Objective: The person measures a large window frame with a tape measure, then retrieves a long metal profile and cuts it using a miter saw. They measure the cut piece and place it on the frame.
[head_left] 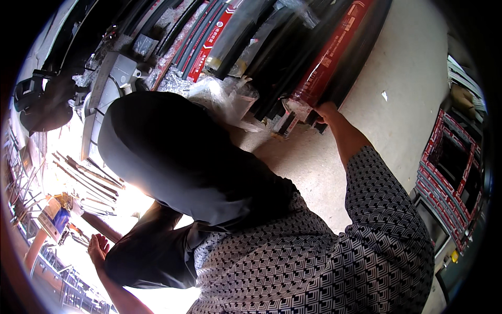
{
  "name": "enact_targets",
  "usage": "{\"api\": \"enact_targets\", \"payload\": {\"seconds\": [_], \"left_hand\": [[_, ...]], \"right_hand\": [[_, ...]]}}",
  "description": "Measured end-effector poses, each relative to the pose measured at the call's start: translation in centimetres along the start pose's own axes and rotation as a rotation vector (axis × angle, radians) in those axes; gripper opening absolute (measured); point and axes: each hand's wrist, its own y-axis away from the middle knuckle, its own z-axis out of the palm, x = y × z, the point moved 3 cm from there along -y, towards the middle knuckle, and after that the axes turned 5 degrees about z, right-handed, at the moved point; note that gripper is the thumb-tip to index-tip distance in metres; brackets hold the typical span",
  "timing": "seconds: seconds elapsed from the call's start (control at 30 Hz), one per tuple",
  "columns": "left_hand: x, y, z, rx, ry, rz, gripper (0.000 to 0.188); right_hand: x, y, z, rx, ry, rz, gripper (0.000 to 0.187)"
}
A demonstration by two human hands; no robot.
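Right hand (327, 111) pinches the red-wrapped bundle (329, 57) by its near end at the profile stack's (212, 42) right edge, grasp judged made, removal not; left hand (98, 248) empty, fingers loosely spread.

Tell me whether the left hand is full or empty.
Seems empty: the left hand is half-open, with nothing visible in it.

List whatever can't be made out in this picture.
All in the head view:
Far end of the red-wrapped length: cut off by the top edge.
Some fingers of the right hand: hidden by the hand itself.
Whatever lies behind the black clothing: covered by it.
Details beside the left hand: washed out by glare.
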Motion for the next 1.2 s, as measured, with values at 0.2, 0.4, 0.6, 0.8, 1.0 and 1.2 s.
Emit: {"api": "enact_targets", "payload": {"seconds": [0.2,0.4,0.6,0.8,1.0,1.2], "left_hand": [[2.8,0.6,3.5,-0.019,-0.010,0.049,0.034],[4.7,1.2,4.6,-0.013,-0.006,0.067,0.032],[3.9,2.0,4.3,0.015,0.020,0.089,0.032],[3.2,2.0,3.8,0.002,0.047,0.077,0.032],[4.8,2.6,5.1,-0.074,0.056,0.053,0.032],[6.5,5.6,6.8,-0.118,0.063,0.124,0.038]], "right_hand": [[-3.0,1.7,0.3,-0.067,-0.188,-0.021,0.034],[-2.5,-0.2,2.2,0.211,0.354,-0.379,0.032],[-2.4,1.4,1.9,0.271,0.216,-0.261,0.069],[-1.1,2.7,3.2,0.418,0.051,-0.155,0.095],[0.3,2.6,3.7,0.417,0.053,0.026,0.080],[0.1,2.9,3.8,0.413,0.039,-0.113,0.079]]}}
